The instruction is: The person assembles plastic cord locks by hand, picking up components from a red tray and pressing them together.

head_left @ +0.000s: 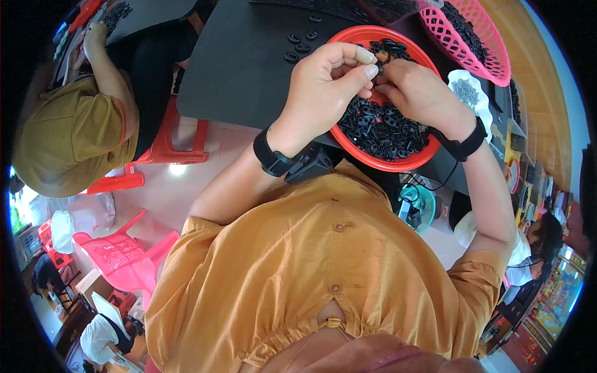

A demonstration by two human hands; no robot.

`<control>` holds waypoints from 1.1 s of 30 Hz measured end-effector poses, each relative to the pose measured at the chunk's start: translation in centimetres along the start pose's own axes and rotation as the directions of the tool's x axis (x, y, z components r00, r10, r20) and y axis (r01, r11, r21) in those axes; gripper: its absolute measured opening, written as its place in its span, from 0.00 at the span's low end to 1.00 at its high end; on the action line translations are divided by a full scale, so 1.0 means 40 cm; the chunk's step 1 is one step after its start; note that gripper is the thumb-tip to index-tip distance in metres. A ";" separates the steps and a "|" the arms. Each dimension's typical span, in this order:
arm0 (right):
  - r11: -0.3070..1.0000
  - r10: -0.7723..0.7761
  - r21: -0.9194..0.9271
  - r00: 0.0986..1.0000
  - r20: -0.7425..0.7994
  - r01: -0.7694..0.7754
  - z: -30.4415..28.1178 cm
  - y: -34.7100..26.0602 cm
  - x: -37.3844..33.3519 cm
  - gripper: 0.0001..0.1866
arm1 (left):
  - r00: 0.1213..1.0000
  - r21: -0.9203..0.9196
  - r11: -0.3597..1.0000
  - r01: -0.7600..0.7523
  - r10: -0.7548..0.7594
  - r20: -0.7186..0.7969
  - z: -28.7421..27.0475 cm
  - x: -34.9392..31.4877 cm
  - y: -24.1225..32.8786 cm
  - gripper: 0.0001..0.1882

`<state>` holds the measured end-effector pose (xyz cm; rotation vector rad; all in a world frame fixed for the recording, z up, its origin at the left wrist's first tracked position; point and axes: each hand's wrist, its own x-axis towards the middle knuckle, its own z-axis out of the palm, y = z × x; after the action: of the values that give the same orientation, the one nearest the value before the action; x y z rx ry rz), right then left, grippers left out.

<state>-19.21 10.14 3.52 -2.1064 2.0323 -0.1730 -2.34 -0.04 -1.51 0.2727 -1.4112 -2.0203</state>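
Both my hands meet above a red plastic bowl [413, 165] heaped with small black plastic parts [385, 133]. My left hand [329, 78] is closed in a pinch, thumb against index finger, and a pale cover sits on that index fingertip. Pressed close to it, my right hand [420, 90] has its fingers curled and closed. A small black part [380, 67] shows between the two sets of fingertips; its exact shape is mostly hidden. Several black oval pieces [303, 48] with holes lie on the dark table [236, 81], left of the bowl.
A pink lattice basket [497, 71] of black parts stands at the far right. Below it a white scalloped dish [485, 118] holds small grey metal pieces. A green basket [423, 205] is under the table. At left, another person [74, 130] sits working; a pink chair [127, 252] stands behind.
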 end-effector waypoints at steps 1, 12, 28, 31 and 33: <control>1.000 0.000 -0.001 1.000 0.000 0.000 -0.002 -0.001 0.001 0.05 | 1.000 0.007 1.000 -0.004 0.004 -0.001 0.000 0.001 -0.001 0.08; 0.989 0.112 -0.106 0.992 0.063 -0.105 -0.027 -0.049 0.030 0.08 | 1.000 0.059 0.998 -0.003 0.003 -0.002 -0.001 -0.004 -0.005 0.08; 0.461 0.476 0.869 0.876 -0.073 -0.178 -0.027 -0.063 -0.069 0.07 | 1.000 0.072 0.997 -0.006 0.005 0.014 0.002 -0.014 0.004 0.08; 0.371 0.451 0.920 0.890 -0.062 -0.124 -0.025 -0.073 -0.095 0.08 | 0.999 0.053 0.999 -0.001 0.000 0.032 -0.001 -0.017 0.012 0.09; 0.198 0.498 0.979 0.865 -0.066 -0.039 -0.010 -0.095 -0.105 0.10 | 0.999 0.049 0.999 0.001 -0.003 0.049 -0.001 -0.023 0.018 0.09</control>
<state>-15.78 14.42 5.03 -0.8592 1.5972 -1.4689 -1.35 0.34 -1.05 0.2477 -1.4928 -2.0080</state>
